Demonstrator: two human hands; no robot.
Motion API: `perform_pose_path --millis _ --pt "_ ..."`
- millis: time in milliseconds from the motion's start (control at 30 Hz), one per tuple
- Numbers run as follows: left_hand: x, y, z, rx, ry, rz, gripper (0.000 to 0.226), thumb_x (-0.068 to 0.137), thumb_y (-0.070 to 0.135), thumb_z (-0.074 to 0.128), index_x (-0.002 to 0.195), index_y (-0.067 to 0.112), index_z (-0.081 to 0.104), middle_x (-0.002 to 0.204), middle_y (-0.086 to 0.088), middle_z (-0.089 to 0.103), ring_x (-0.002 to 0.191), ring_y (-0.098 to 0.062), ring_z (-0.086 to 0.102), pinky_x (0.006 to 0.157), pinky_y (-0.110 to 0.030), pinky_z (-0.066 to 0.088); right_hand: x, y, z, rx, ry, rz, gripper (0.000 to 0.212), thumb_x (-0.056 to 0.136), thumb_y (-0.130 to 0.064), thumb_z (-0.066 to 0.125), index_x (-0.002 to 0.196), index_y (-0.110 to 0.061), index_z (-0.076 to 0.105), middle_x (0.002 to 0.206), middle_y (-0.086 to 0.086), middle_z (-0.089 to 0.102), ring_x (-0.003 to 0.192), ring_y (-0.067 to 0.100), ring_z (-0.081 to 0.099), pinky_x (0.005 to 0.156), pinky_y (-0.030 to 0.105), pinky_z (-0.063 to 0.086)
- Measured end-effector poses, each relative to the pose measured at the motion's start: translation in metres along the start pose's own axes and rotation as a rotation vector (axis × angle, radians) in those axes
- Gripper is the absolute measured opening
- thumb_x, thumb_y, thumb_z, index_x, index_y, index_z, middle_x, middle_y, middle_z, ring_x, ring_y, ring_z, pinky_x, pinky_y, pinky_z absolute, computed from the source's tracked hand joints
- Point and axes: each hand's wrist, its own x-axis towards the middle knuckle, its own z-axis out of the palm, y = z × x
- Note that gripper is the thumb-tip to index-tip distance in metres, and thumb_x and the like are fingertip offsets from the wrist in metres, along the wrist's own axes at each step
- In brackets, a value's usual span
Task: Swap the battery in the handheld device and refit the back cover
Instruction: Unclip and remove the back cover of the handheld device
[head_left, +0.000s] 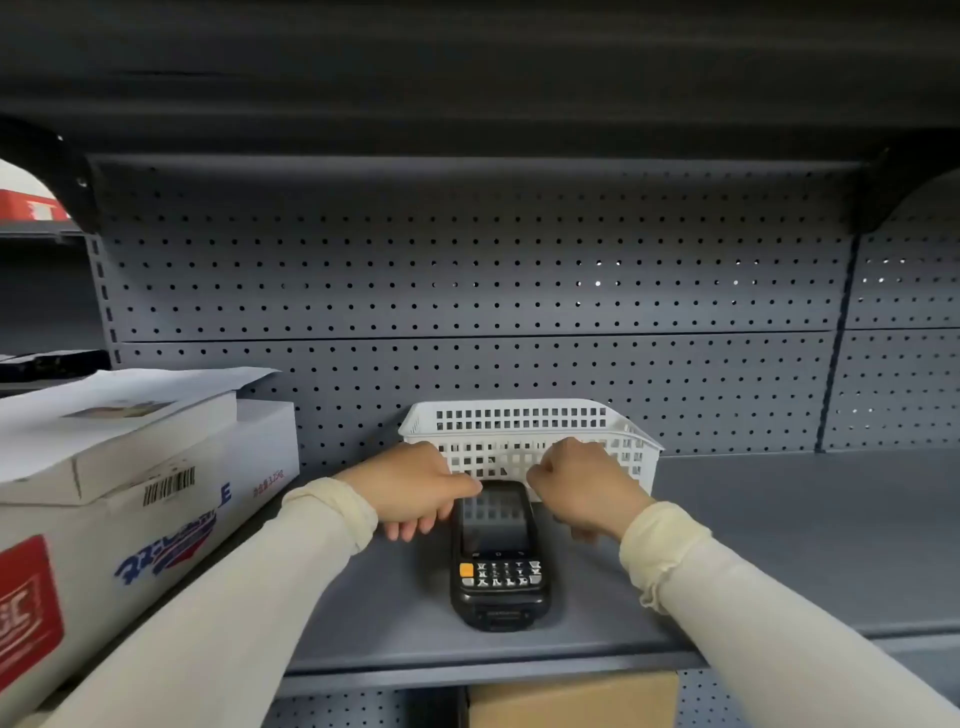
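A black handheld device (497, 556) lies face up on the grey shelf (779, 545), screen and keypad showing, with an orange key at the keypad's left. My left hand (415, 491) rests at the device's upper left corner, thumb touching its top edge, fingers curled down onto the shelf. My right hand (582, 488) sits at the upper right corner, fingers curled; whether it grips the device is unclear. No battery or back cover is visible.
A white perforated plastic basket (519, 421) stands right behind the device against the pegboard back wall (467, 286). Stacked white cartons (130, 483) with a barcode fill the shelf's left side. A brown box (571, 699) sits on the shelf below.
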Motion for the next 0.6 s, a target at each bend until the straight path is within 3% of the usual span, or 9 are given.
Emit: perform_pose_path --millis 67,200,433,533,600 --pt "-0.001 0.002 0.0 -0.038 -0.026 -0.056 0.039 0.087 0.045 0.047 0.075 0.009 0.054 0.057 -0.005 0.057 0.038 -0.016 0.051 0.038 -0.022 0.046 0.002 0.003 0.002 0.082 -0.064 0.048 0.027 0.087 -0.021 0.035 0.069 -0.006 0.048 0.071 0.017 0.06 0.048 0.031 0.056 0.063 0.038 0.056" --pt "-0.002 0.005 0.0 -0.094 -0.034 -0.086 0.04 0.087 0.044 0.05 0.094 0.005 0.053 0.062 -0.007 0.055 0.042 -0.016 0.052 0.04 -0.025 0.05 0.001 0.005 0.008 0.226 -0.202 0.176 0.033 0.089 -0.017 0.033 0.101 0.009 0.05 0.056 0.02 0.054 0.027 0.024 0.048 0.037 0.026 0.047" --pt "-0.008 0.016 0.001 -0.124 -0.002 -0.108 0.029 0.088 0.044 0.049 0.089 0.016 0.044 0.063 -0.008 0.055 0.044 -0.016 0.053 0.038 -0.022 0.049 -0.002 0.006 0.011 0.5 -0.231 0.226 0.029 0.09 -0.014 0.036 0.102 0.008 0.052 0.065 0.016 0.049 0.04 0.023 0.046 0.032 0.022 0.042" --pt "-0.01 0.021 0.0 -0.122 0.004 -0.134 0.035 0.086 0.047 0.051 0.089 0.012 0.047 0.063 -0.008 0.056 0.044 -0.016 0.054 0.041 -0.023 0.05 -0.003 0.007 0.011 0.604 -0.244 0.247 0.028 0.088 -0.012 0.039 0.101 0.008 0.055 0.07 0.018 0.054 0.045 0.025 0.052 0.036 0.024 0.045" --pt "-0.011 0.023 0.001 -0.103 0.004 -0.15 0.046 0.083 0.052 0.052 0.099 0.01 0.051 0.066 -0.008 0.058 0.045 -0.016 0.057 0.043 -0.024 0.051 -0.004 0.007 0.011 0.675 -0.264 0.257 0.027 0.087 -0.01 0.039 0.099 0.008 0.057 0.072 0.02 0.058 0.05 0.027 0.057 0.042 0.026 0.049"
